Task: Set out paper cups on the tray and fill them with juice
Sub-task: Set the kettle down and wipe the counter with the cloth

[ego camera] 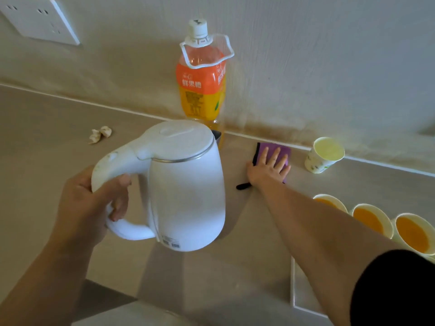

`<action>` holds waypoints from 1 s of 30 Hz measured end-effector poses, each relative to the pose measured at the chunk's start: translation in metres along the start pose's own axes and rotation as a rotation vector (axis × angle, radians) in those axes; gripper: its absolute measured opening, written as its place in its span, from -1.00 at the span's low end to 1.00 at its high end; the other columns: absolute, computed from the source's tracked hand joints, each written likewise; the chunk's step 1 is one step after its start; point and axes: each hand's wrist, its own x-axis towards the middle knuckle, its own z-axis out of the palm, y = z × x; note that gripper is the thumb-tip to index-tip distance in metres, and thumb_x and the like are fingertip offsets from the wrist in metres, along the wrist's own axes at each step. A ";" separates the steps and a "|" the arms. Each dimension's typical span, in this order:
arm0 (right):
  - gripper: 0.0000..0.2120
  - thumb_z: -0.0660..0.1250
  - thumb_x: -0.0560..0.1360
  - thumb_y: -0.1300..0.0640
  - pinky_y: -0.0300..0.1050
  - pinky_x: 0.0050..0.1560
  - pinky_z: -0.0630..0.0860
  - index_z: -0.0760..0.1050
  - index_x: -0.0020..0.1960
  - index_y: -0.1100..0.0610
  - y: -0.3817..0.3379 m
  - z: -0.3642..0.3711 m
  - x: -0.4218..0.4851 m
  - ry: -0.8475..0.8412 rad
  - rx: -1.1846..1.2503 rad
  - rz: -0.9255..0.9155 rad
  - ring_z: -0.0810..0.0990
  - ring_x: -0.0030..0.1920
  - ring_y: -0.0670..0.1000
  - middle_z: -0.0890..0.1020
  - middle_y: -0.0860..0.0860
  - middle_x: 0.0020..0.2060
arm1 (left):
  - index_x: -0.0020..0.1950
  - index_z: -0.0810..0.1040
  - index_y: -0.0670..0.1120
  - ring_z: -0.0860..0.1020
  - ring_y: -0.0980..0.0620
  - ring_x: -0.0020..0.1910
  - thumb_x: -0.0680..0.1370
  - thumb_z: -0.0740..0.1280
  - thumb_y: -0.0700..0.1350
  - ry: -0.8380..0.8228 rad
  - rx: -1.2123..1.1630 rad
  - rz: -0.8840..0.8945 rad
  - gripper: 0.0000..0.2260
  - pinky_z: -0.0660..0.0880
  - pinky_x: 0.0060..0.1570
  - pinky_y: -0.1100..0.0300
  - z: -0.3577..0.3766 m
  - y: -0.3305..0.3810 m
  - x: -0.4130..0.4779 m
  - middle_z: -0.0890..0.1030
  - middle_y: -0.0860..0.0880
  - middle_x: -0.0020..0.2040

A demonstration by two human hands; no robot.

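Observation:
My left hand [94, 203] grips the handle of a white electric kettle [186, 184] and holds it above the counter. My right hand [268, 168] lies flat with straight fingers on a purple cloth [280, 150] near the wall. Three paper cups filled with orange juice [368, 218] stand in a row at the right, on a tray [293, 285] whose pale rim shows under my right forearm. A separate paper cup [323, 156] stands by the wall, its inside pale. The capped orange juice bottle [202, 83] stands against the wall behind the kettle.
A crumpled bit of paper [100, 134] lies on the counter at the left. A wall socket [40, 20] is at the top left. A small black item [243, 185] lies beside my right wrist. A dark metal object [217, 136] peeks out behind the kettle.

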 end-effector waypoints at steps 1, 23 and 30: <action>-0.36 -0.11 0.60 -0.20 0.16 0.46 -0.31 -0.28 0.54 0.02 -0.011 0.000 0.003 -0.019 0.001 -0.023 -0.32 0.50 0.18 -0.29 0.08 0.52 | -0.39 0.34 -0.30 0.23 0.02 -0.70 0.30 0.36 0.01 -0.001 -0.001 0.001 -0.62 0.14 -0.55 0.32 -0.003 -0.002 0.000 0.32 0.01 -0.65; -0.38 -0.09 0.62 -0.18 0.12 0.48 -0.28 -0.32 0.53 -0.04 0.015 0.027 -0.093 -0.253 -0.044 -0.223 -0.41 0.48 0.18 -0.40 0.09 0.48 | -0.46 0.43 -0.02 0.29 0.01 -0.62 0.36 0.36 0.01 0.002 -0.006 0.064 -0.76 0.24 -0.48 0.19 0.027 0.021 0.013 0.37 0.04 -0.59; -0.60 0.08 0.58 0.17 -0.10 0.23 0.29 0.35 0.40 0.10 0.048 -0.030 -0.103 -0.291 0.661 -0.234 0.39 0.27 0.04 0.42 0.03 0.34 | -0.46 0.47 0.05 0.34 0.04 -0.59 0.36 0.40 0.03 -0.149 0.073 0.108 -0.78 0.31 -0.46 0.27 0.081 0.027 0.043 0.42 0.03 -0.60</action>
